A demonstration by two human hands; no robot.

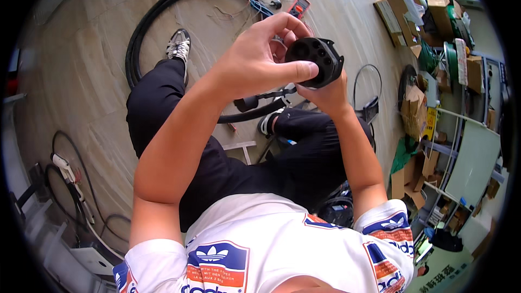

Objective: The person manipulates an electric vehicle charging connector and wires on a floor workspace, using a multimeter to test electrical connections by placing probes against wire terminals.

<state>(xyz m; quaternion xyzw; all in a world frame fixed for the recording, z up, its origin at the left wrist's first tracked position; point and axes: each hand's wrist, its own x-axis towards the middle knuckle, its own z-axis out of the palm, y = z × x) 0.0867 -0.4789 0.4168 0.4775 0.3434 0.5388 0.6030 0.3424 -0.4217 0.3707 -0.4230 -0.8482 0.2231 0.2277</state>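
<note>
The person has a chunky black plug (327,63) up in front of them, over the floor (97,70), with both hands on it. The front of the plug is turned toward the person's face, and it has round holes in it, some big and some small. The left hand (260,54) is on the left side of the plug and pinches it. Its thumb lies flat across the front, over some of the holes, and its other fingers bend around the top left edge. The right hand (328,93) is just under the plug, on the lower right side, and touches it. Most of its fingers seem to be hidden behind the plug, so one cannot tell if they are bent tight or spread.

A small black cap (247,103) with a strap is near the plug, down to the left. A fat black cable (142,27) makes a big loop on the floor to the left of the plug. Thin wires (255,1) and a red meter (299,7) are on the floor above the plug. To the right of the plug there is a thin black loop of cord (367,66). Well to the right of the plug stand shelves (471,152) full of boxes. The person's legs in black pants (157,103) are below the plug, and one shoe (178,48) is off to its left.
</note>
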